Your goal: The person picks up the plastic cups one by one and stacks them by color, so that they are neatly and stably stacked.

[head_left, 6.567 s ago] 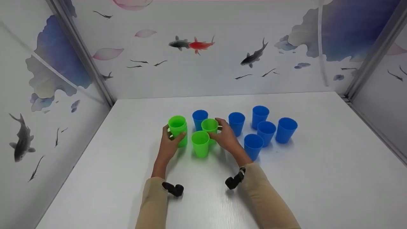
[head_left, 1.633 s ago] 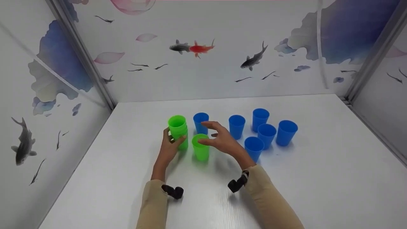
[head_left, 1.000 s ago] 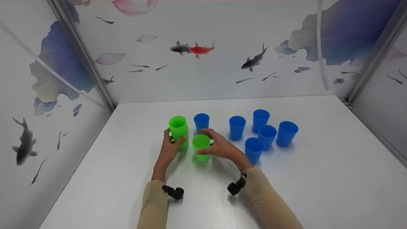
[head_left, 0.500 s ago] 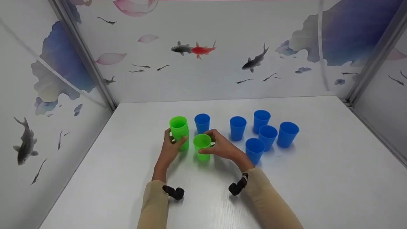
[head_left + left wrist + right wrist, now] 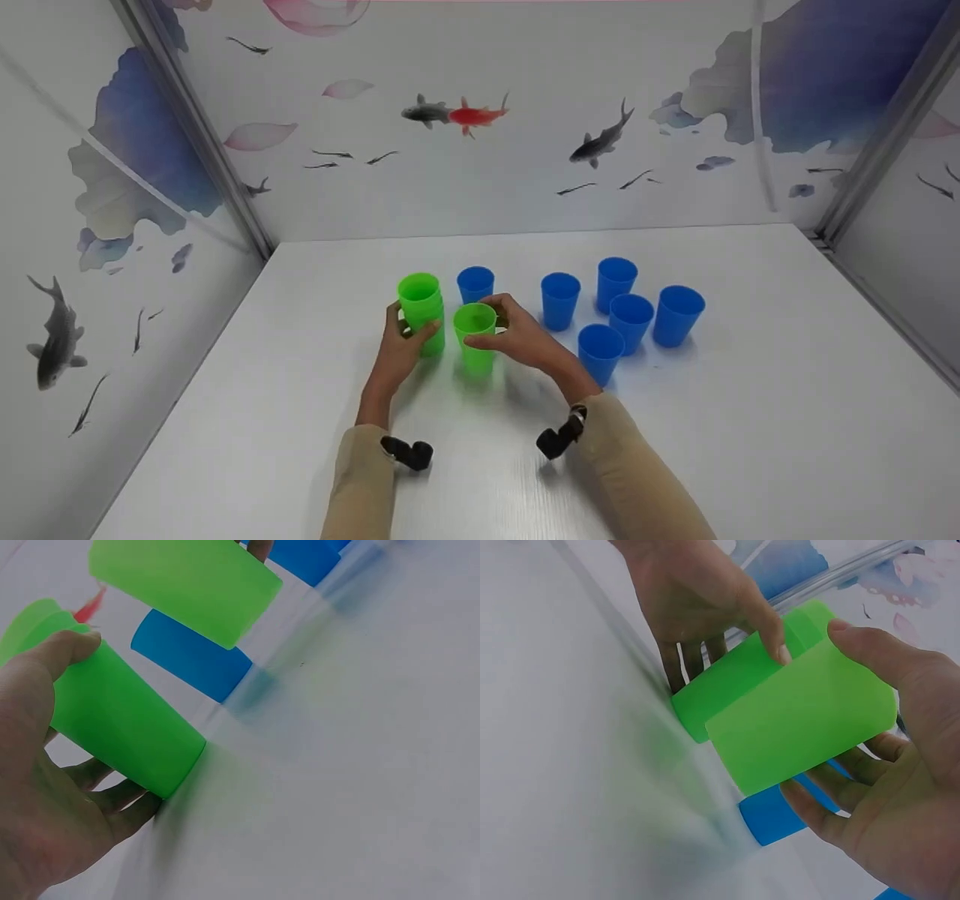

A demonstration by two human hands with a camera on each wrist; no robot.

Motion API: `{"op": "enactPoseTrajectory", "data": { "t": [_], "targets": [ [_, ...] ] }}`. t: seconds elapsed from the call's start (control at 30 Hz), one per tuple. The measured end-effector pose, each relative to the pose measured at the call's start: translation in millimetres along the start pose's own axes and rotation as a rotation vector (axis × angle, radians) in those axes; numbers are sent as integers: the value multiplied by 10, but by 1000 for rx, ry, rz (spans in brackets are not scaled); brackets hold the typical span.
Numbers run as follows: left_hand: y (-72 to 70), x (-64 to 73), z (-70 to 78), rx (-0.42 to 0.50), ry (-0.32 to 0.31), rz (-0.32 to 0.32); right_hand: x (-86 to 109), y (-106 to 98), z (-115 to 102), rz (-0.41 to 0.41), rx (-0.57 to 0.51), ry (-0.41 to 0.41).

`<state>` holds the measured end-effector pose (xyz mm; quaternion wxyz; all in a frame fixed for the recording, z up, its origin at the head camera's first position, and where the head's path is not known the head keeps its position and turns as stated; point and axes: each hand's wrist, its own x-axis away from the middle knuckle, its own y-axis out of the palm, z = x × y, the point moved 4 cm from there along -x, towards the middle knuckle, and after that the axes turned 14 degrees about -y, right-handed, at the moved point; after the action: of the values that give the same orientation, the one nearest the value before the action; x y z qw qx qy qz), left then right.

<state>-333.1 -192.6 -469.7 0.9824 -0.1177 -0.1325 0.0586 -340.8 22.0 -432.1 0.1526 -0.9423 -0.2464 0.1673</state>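
Note:
My left hand (image 5: 396,351) grips a stack of nested green cups (image 5: 423,309), thumb on the near side, fingers round the far side. In the left wrist view the stack (image 5: 127,720) stands upright on the table. With thumb and fingers, my right hand (image 5: 531,339) holds a single green cup (image 5: 477,358) just right of the stack. A gap under this green cup (image 5: 802,720) shows in the right wrist view, so it hangs a little above the table. Behind it stands a blue cup (image 5: 475,280), partly hidden by the cup and fingers.
Several more blue cups stand upright to the right: one blue cup (image 5: 560,301) near the right hand, another blue cup (image 5: 599,352) close to the right wrist. The white table (image 5: 247,420) meets a printed back wall (image 5: 480,187) and side walls.
Since the oldest frame, a green cup has left the right hand's spot and the stack has gained a rim. The right hand then took the other green cup and raised it slightly.

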Motion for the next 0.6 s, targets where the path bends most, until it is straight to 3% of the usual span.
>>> {"op": "enactPoseTrajectory", "data": {
  "t": [0.27,0.6],
  "targets": [
    [-9,-22,19,-23,-8,5,-19,-28,-187,72,22,37],
    [-12,-24,3,-20,-3,1,-68,-30,-358,194,11,13]
  ]
}}
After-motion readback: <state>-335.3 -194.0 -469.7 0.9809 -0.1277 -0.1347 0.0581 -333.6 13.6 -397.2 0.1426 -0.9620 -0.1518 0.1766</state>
